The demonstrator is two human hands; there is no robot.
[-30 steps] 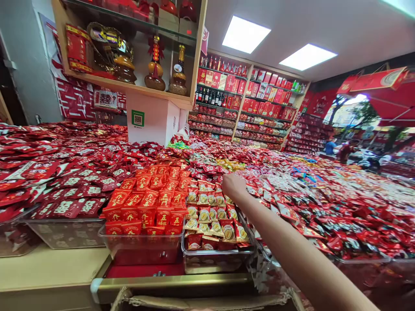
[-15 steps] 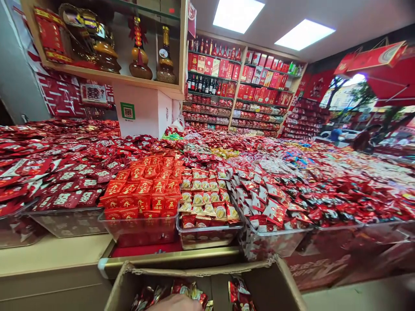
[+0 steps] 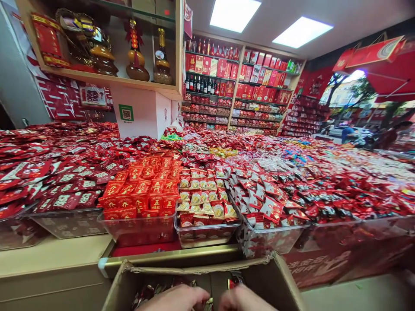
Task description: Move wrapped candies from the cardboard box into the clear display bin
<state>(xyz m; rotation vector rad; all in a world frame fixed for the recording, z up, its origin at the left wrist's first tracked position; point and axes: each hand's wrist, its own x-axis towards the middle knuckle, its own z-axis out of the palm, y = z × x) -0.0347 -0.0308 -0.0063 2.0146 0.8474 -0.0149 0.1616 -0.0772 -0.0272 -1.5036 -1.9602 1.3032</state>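
Note:
Both of my hands are down inside an open cardboard box (image 3: 201, 268) at the bottom edge of the view. My left hand (image 3: 175, 299) rests on shiny red and gold candy packets (image 3: 146, 293) in the box. My right hand (image 3: 244, 300) is beside it, close to the box's middle. The fingers of both hands point down and are cut off by the frame edge, so what they grip is hidden. Just beyond the box stand clear trays of orange-red packets (image 3: 142, 190), gold-and-red candies (image 3: 204, 196) and red-and-white packets (image 3: 266, 203).
A huge display of red candy packets (image 3: 324, 181) fills the counter from left to right. A shelf with gourd-shaped bottles (image 3: 136, 52) hangs at upper left. Wall shelves of red boxes (image 3: 246, 82) stand at the back. A person in blue (image 3: 347, 134) is at the far right, outside.
One second ago my right arm stretched out over the candy trays. It has pulled back, the view tilted down, and now both hands are in the cardboard box.

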